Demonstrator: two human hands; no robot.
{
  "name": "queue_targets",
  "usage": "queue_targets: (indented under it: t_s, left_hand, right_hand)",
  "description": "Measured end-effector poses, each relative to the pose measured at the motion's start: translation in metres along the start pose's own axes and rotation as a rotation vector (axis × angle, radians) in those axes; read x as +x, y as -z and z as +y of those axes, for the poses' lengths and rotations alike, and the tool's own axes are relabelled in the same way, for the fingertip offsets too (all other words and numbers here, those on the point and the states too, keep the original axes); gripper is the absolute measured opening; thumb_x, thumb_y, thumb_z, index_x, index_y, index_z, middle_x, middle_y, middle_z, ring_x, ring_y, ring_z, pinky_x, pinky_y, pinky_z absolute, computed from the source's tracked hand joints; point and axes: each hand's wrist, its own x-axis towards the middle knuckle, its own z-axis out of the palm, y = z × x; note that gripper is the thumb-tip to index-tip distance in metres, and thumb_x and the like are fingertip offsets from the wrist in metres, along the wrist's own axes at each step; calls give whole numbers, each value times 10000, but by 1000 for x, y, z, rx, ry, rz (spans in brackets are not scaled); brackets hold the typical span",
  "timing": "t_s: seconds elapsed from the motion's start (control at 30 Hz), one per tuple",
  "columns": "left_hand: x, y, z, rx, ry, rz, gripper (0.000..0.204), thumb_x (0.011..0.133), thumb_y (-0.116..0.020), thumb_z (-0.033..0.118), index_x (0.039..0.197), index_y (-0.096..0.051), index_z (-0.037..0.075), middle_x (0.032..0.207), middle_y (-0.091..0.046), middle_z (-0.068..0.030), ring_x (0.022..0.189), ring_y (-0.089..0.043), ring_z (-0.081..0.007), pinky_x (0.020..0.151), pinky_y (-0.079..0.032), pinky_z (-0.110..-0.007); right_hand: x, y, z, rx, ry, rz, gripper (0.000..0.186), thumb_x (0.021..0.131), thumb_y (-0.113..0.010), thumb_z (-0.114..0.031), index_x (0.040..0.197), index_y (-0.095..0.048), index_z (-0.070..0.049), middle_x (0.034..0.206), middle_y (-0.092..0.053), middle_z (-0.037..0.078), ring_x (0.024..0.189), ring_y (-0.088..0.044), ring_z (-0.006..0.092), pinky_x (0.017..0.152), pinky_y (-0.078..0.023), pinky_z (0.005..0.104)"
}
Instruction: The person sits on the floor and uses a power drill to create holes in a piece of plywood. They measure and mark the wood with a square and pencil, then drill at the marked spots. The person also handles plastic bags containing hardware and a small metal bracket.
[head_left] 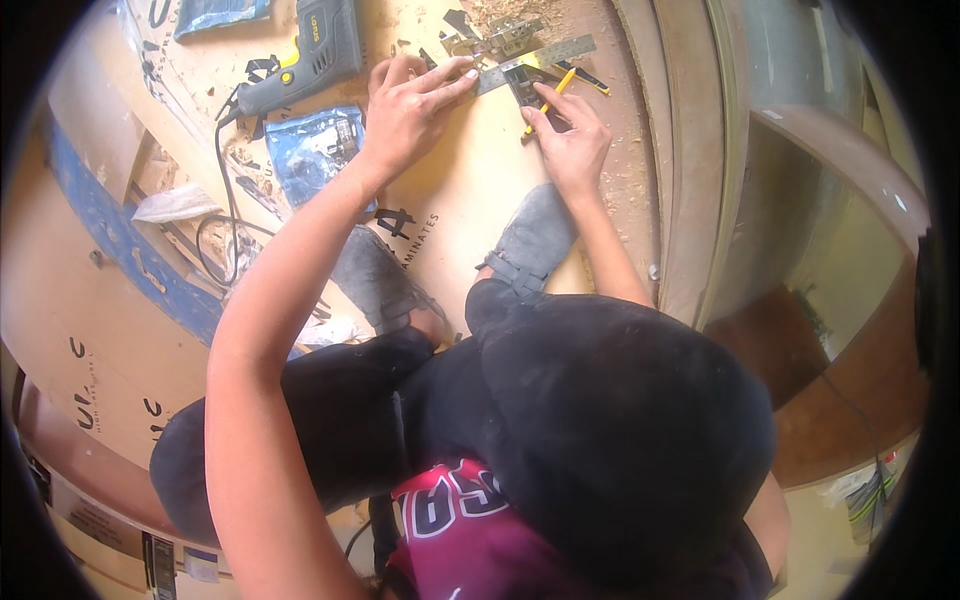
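Looks like we're mid-layout: left hand (408, 112) spread flat pinning the steel ruler (535, 62), right hand (572, 140) pinching the yellow pencil (548, 100), drill (300, 60) lying untouched

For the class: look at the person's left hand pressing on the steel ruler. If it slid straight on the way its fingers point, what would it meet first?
Probably the small dark block lying under the steel ruler, just past the left hand fingertips; the right hand with its yellow pencil lies slightly beyond. Depth is hard to judge.
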Motion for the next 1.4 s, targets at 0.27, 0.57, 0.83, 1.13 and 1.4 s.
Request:
queue_targets:
  t_s: [0.27, 0.57, 0.83, 1.13, 1.4]
  left_hand:
    - [7, 7, 1, 251, -189, -49, 361, 896, -783, 222, 1255, -799, 180, 1385, -729, 57, 1135, -628, -207, 1084, -435, -425]
    - [7, -9, 8, 44, -23, 95, 295, 898, -816, 305, 1161, -836, 173, 1269, -779, 66, 1021, -642, -191, 1013, -459, -397]
    - [6, -10, 3, -2, -15, 112, 273, 866, -860, 308, 1126, -853, 225, 1243, -791, 113, 890, -599, -162, 938, -445, -342]
    - [6, -9, 2, -86, 21, 101, 210, 877, -829, 266, 1080, -849, 217, 1201, -769, 125, 907, -614, -183, 941, -456, -360]
    - [0, -7, -4, -72, 11, 92, 218, 878, -822, 276, 1086, -842, 214, 1220, -758, 140, 923, -593, -189, 948, -467, -365]
  right_hand:
    - [2, 1, -2, 6, 24, 2, 343, 824, -884, -83, 1163, -834, -75, 930, -769, 102, 807, -744, 186, 740, -583, 312]
    - [4, 0, -3, 1, 17, 1, 345, 808, -890, -76, 1149, -839, -91, 910, -771, 104, 782, -730, 184, 736, -575, 316]
    - [4, 1, 0, 9, 16, -15, 329, 813, -889, -81, 1138, -839, -83, 925, -775, 110, 811, -747, 193, 753, -587, 321]
    - [18, 23, -5, 33, 36, -44, 317, 851, -870, -102, 1162, -823, -59, 996, -792, 112, 890, -762, 205, 830, -592, 323]
    - [106, 38, -66, 462, 174, -624, 352, 978, -763, -204, 1283, -733, -30, 847, -696, 43, 902, -704, 171, 800, -572, 320]
